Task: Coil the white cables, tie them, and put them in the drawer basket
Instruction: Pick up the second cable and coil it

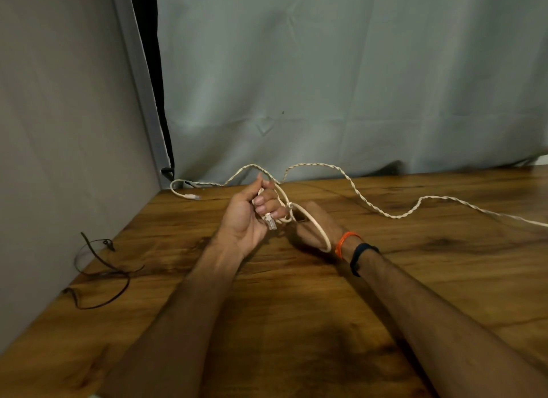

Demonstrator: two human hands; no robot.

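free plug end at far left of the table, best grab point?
Pinch the white cable just behind its clear plug, coming from above. It lies flat on the wooden table, and the plug points right, so the cord side is open.

Two bare forearms, no sleeves in view, rising from the bottom edge of the frame toward the centre. Fine dark hair along both, plainer on the right forearm (439,314) at lower right. Left forearm (189,302) unadorned, nothing worn at its wrist. Left hand (247,216) near centre frame: no rings, short pale fingernails (260,201). Right hand (318,222) just right of centre, also without rings. On the right wrist, two bands side by side: an orange thread bracelet (345,241) of several thin strands nearer the hand, then a dark, smooth, narrow band (360,256) behind it.
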